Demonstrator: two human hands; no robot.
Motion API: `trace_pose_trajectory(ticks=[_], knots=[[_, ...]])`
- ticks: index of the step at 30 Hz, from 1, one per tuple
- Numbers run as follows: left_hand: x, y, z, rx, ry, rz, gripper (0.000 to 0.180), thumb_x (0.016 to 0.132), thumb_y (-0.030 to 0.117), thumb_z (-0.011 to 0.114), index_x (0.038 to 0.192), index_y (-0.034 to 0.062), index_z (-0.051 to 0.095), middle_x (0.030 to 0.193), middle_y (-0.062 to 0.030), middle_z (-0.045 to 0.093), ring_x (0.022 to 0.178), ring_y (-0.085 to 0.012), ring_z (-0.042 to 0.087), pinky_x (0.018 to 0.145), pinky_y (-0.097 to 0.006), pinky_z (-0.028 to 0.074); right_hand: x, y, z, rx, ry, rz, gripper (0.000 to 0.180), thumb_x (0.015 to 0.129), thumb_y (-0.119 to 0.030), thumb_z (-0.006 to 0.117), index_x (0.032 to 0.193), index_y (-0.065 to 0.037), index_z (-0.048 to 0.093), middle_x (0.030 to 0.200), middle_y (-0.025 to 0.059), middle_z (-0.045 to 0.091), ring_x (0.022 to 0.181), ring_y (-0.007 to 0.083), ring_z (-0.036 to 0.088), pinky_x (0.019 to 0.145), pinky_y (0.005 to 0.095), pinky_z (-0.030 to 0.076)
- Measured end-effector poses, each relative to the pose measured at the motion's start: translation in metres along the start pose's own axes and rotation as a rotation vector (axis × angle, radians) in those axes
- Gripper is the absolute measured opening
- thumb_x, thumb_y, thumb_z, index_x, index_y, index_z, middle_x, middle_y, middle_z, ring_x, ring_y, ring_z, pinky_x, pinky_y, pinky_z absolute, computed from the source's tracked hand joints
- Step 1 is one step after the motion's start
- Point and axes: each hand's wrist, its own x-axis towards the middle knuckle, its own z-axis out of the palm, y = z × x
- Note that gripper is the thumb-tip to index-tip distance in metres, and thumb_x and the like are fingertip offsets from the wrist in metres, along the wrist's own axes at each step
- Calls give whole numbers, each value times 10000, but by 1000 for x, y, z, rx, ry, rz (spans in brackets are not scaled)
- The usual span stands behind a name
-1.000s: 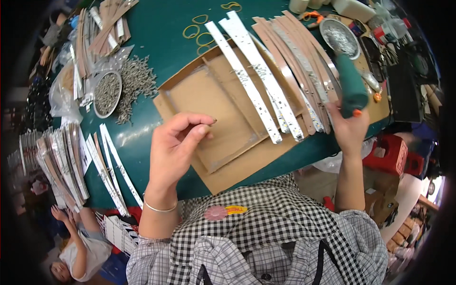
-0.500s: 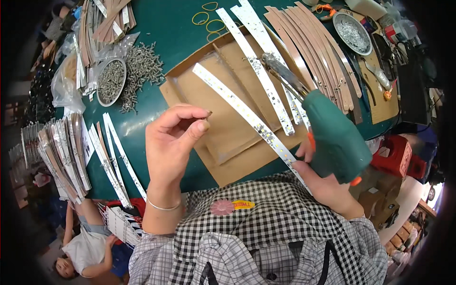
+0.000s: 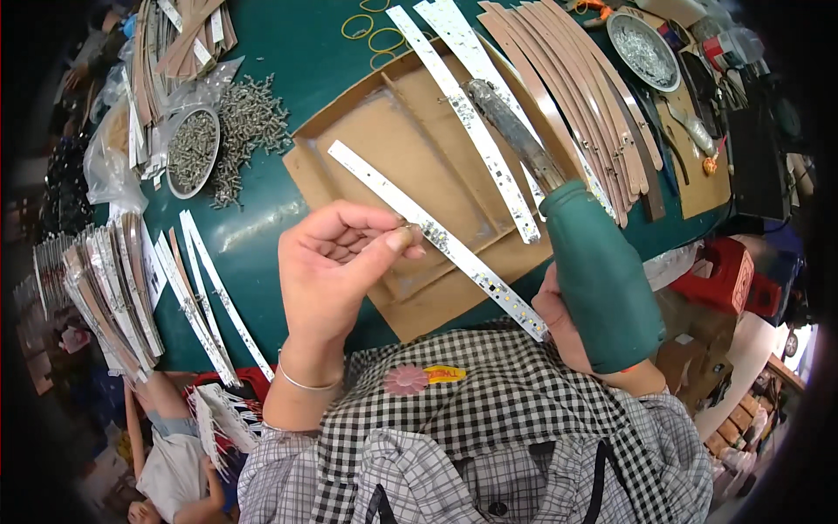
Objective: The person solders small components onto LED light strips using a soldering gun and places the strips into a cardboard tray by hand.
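Observation:
A narrow white LED circuit strip [image 3: 393,189] runs slantwise over a shallow cardboard tray [image 3: 349,122]. My left hand [image 3: 336,266] is closed in a pinch beside the strip's middle, with a tiny metal piece, partly hidden, at the fingertips. My right hand [image 3: 559,314] is closed on the strip's near end. Over that hand lies a green-bodied tool [image 3: 602,284] with a blackened metal tip, resembling a soldering gun; it hides most of the fingers, so I cannot see whether they grip it too. More white strips [image 3: 471,122] lie across the tray's right side.
At left, a bowl [image 3: 193,153] and a heap of small metal pieces [image 3: 249,127] sit near bundled strips [image 3: 109,293]. Brown curved strips [image 3: 567,96] lie at right, beside a bowl of shiny bits [image 3: 643,52]. Rubber bands [image 3: 356,24] lie at the back. A person [image 3: 175,463] is at lower left.
My left hand has come right and down to the strip's middle. The strip has shifted left and down, and the green tool's body has swung down and left over my right hand.

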Motion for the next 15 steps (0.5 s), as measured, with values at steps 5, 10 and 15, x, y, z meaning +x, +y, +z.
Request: trace_pose_trajectory(ticks=[5, 10, 15], knots=[[0, -4, 4, 431, 53, 143, 74, 766, -40, 709, 825, -26, 667, 824, -117, 701, 733, -180, 672, 782, -328, 535, 1, 3, -9, -150, -99, 125, 156, 777, -18, 669, 875, -27, 549, 800, 63, 572, 713, 207, 551, 649, 327, 456], [2, -24, -3, 1008, 46, 566, 127, 699, -3, 751, 767, 89, 694, 753, -19, 694, 686, -150, 654, 898, -387, 431, -4, 13, -8, -164, -126, -11, 180, 699, -93, 725, 809, -71, 584, 763, 49, 586, 724, 256, 547, 664, 387, 454], [5, -29, 2, 1056, 46, 603, 145, 684, -12, 748, 765, 91, 686, 738, -28, 678, 701, -160, 643, 880, -377, 412, -10, 22, -5, -13, -36, -70, 193, 670, -159, 761, 795, -95, 628, 738, 36, 601, 728, 276, 547, 635, 409, 435]])
